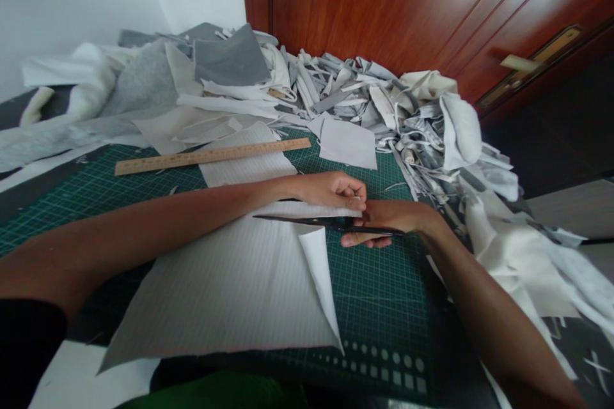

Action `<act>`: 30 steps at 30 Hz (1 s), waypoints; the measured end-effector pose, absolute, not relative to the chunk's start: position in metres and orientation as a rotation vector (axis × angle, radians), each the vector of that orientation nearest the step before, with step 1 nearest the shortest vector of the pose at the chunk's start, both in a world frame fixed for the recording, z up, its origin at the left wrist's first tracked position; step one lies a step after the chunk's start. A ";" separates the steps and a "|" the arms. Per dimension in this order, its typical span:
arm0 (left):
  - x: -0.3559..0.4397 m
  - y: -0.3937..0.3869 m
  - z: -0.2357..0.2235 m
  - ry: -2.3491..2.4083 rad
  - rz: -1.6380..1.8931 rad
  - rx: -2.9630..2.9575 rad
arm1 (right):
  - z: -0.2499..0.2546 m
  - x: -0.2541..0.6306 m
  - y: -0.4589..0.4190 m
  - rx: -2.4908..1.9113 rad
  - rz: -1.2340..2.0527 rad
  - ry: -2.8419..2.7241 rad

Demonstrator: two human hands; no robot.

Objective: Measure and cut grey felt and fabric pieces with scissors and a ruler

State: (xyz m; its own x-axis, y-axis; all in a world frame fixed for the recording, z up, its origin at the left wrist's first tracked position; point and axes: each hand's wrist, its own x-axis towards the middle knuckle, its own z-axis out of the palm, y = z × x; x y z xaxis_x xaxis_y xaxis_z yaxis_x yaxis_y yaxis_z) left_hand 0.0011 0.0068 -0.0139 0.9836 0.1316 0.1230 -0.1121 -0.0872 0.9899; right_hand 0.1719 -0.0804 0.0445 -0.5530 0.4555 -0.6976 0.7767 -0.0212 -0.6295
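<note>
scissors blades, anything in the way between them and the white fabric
Nothing visible blocks them. The black scissors in the right hand lie along the ribbed white fabric on the green cutting mat, blades against it. The left hand pinches the fabric just above, clear of the blade tips.

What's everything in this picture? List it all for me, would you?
cutting mat: one, green, under the fabric.
wooden ruler: one, tan, far side of mat.
ribbed fabric sheet: one, white, on the mat.
scissors: one pair, black, at the sheet's edge.
scrap heap: one, grey and white, behind the mat.
door: one, reddish-brown, back right.
door handle: one, pale, on the door.
wall: one, white, back left.
left hand: one, bare, pinching the sheet.
right hand: one, bare, gripping the scissors.
</note>
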 end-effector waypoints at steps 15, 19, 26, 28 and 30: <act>0.002 0.007 -0.013 0.000 0.190 1.637 | 0.046 0.169 -0.080 1.264 -1.618 1.990; 0.002 0.006 -0.013 0.033 0.184 1.637 | 0.047 0.168 -0.081 1.316 -1.620 1.953; 0.001 0.006 -0.013 0.006 0.204 1.696 | 0.047 0.168 -0.082 1.335 -1.595 1.963; 0.002 0.005 -0.012 -0.001 0.202 1.686 | 0.047 0.169 -0.082 1.317 -1.571 1.979; 0.002 0.005 -0.012 0.013 0.193 1.684 | 0.046 0.170 -0.082 1.302 -1.553 1.990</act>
